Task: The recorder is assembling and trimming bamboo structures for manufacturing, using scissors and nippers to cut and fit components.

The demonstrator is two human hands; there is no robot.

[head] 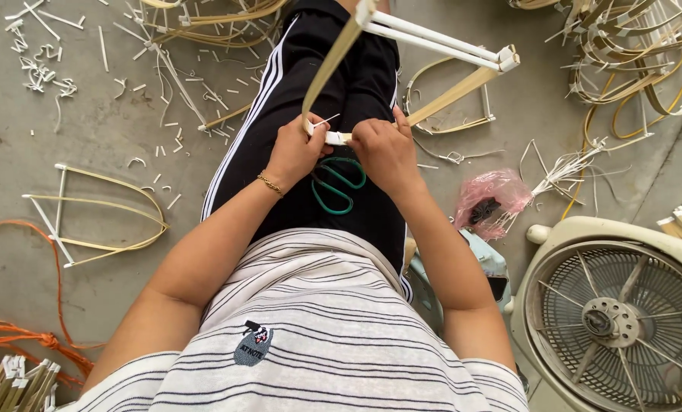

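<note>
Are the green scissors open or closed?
Cannot tell. The scissors lie on the lap, only their green handle loops showing; the left hand and right hand hide the blades.

Materials, placed from the green scissors (339, 185) on the lap: handles look glossy plastic, lying on matt black cloth trousers (310, 114) w/ white side stripes. Just above them the left hand (299, 149) and right hand (386, 152) pinch a smooth white strip (333, 138) (plastic, prob.) on a pale split-bamboo frame (425, 46), matt and fibrous. Right of the scissors: crinkly shiny pink plastic bag (493, 200), then a cream plastic fan (623, 313) w/ metal grille. Floor (104, 130) to the left is rough grey concrete.
</note>
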